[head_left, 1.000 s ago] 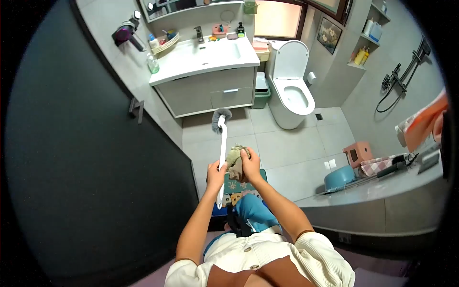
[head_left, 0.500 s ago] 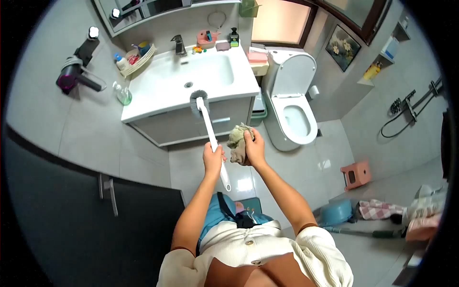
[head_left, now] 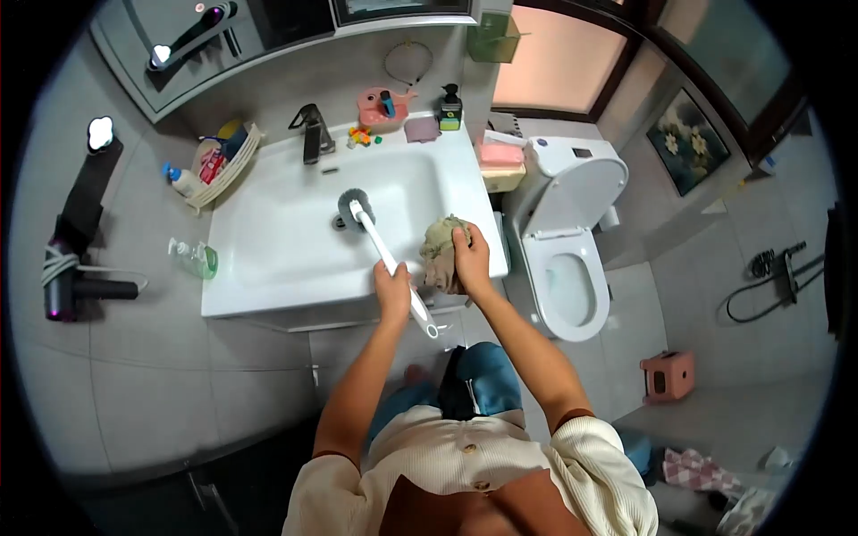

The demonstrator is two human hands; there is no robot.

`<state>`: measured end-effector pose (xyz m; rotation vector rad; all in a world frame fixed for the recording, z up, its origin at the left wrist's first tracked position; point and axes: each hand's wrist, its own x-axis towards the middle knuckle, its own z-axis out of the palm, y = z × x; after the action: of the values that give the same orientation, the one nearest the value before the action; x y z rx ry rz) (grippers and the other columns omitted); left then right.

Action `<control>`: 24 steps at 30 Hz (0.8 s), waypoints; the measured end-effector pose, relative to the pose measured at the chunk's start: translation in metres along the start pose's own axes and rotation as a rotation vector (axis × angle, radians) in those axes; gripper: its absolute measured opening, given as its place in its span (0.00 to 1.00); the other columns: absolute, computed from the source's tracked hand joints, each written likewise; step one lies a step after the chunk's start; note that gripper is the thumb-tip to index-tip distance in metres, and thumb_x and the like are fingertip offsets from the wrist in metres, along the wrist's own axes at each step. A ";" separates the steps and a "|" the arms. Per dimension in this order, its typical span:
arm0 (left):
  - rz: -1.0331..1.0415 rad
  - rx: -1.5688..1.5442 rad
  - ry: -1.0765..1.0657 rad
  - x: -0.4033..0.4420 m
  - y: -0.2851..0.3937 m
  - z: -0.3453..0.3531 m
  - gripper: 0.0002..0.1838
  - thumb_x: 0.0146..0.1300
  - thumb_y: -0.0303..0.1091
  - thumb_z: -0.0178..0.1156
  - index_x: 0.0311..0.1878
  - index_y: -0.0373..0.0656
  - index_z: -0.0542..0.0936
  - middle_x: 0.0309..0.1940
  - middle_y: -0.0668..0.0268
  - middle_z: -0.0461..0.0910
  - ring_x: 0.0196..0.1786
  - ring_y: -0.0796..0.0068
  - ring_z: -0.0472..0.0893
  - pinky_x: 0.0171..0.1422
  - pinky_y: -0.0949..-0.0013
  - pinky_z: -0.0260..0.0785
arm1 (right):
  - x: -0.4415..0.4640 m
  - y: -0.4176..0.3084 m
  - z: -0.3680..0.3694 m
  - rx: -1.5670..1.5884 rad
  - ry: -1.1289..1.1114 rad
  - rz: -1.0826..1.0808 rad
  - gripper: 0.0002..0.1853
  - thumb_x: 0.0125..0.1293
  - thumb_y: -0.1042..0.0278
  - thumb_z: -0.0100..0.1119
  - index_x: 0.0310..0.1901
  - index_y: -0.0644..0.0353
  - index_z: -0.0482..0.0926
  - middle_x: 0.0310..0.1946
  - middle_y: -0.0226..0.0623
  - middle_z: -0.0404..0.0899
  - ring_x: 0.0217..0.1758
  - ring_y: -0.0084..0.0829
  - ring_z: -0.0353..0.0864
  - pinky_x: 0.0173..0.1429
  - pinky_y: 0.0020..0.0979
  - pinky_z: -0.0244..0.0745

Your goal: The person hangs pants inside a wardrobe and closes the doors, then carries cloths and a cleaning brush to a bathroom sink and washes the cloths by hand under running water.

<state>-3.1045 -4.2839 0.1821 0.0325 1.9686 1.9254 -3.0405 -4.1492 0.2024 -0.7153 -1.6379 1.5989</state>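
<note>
White brush [head_left: 381, 245] and cloth [head_left: 441, 255] in hand at the washbasin [head_left: 268, 241]

A pump bottle [head_left: 200, 261] sits at nine o'clock from the left hand [head_left: 391, 290], whose grip is closed around the brush's handle. The brush's grey head points to eleven o'clock, above the washbasin. At two o'clock from that hand, the bunched cloth is clamped in the grip of the right hand [head_left: 474, 259]. Between three and four o'clock from there stands the toilet [head_left: 572, 210], lid raised.

Smooth plastic brush handle [head_left: 381, 247], rough bristles [head_left: 360, 197], matt textured cloth [head_left: 441, 243], glossy smooth sink [head_left: 268, 246], satiny metal faucet [head_left: 315, 138]
</note>
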 end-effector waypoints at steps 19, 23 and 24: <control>-0.021 0.833 0.847 0.090 0.009 0.048 0.30 0.60 0.32 0.54 0.67 0.49 0.61 0.40 0.57 0.72 0.36 0.55 0.78 0.42 0.57 0.70 | 0.191 0.082 0.078 0.002 -0.871 0.168 0.14 0.66 0.63 0.51 0.47 0.65 0.74 0.40 0.42 0.78 0.43 0.33 0.75 0.51 0.31 0.69; -0.187 0.968 0.965 0.080 0.019 0.003 0.32 0.55 0.27 0.56 0.66 0.50 0.63 0.42 0.56 0.70 0.37 0.58 0.77 0.38 0.59 0.71 | 0.153 0.079 0.124 -0.094 -0.999 0.018 0.13 0.64 0.66 0.52 0.46 0.65 0.73 0.40 0.44 0.77 0.45 0.39 0.76 0.51 0.34 0.69; -0.173 1.009 0.989 0.080 0.018 -0.011 0.32 0.55 0.26 0.55 0.66 0.50 0.63 0.42 0.56 0.70 0.37 0.58 0.77 0.38 0.60 0.71 | 0.142 0.072 0.138 -0.109 -1.042 0.034 0.13 0.64 0.66 0.52 0.46 0.64 0.73 0.40 0.44 0.78 0.44 0.40 0.76 0.51 0.34 0.69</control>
<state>-3.1863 -4.2704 0.1785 -0.9189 3.1998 0.6307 -3.2419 -4.1105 0.1523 0.1247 -2.4274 2.0731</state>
